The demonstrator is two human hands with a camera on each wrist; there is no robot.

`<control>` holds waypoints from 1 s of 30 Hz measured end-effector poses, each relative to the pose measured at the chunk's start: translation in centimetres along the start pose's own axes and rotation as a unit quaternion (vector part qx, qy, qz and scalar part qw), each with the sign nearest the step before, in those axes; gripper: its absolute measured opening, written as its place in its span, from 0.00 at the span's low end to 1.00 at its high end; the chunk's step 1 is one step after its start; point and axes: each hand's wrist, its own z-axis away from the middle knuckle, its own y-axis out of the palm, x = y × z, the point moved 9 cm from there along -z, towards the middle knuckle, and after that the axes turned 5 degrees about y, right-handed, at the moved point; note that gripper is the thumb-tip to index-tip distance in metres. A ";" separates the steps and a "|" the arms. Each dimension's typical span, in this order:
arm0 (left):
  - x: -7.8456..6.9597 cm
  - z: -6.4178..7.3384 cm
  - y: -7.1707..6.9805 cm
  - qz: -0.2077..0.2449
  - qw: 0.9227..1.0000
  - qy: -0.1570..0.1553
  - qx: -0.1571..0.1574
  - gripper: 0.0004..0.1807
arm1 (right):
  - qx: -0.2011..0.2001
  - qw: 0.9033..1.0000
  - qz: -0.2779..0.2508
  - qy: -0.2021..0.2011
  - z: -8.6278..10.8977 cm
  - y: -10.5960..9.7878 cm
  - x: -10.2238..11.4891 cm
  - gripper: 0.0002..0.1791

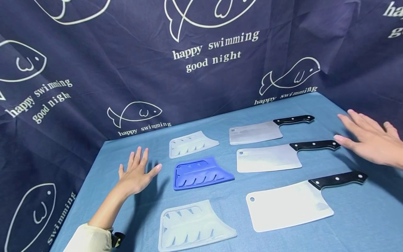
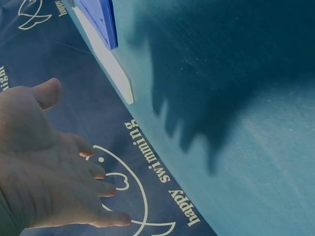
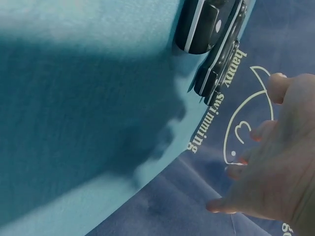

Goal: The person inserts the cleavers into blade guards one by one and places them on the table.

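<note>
Left hand (image 1: 135, 177): while its fingers spread apart, it hovers near the blue cover (image 1: 199, 174).
Right hand (image 1: 371, 141): fingers spread, apparently clear of the nearby black handles (image 1: 315, 145).
Pale covers (image 1: 193, 225): flanking the blue one on the table (image 1: 362, 224).
Cleavers (image 1: 283, 206): three, right of the covers.

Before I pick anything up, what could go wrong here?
The cleavers lie uncovered, so reaching across a blade rather than to a handle might cut your right hand.

The plastic covers lie separately; steadying one while sliding a cleaver in could bring your left hand too close to the blade.
</note>
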 end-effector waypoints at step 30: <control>-2.0 -6.4 0.9 0.004 0.999 -0.003 0.046 0.53 | 0.082 0.995 -0.008 -0.055 -4.5 1.8 3.4 0.49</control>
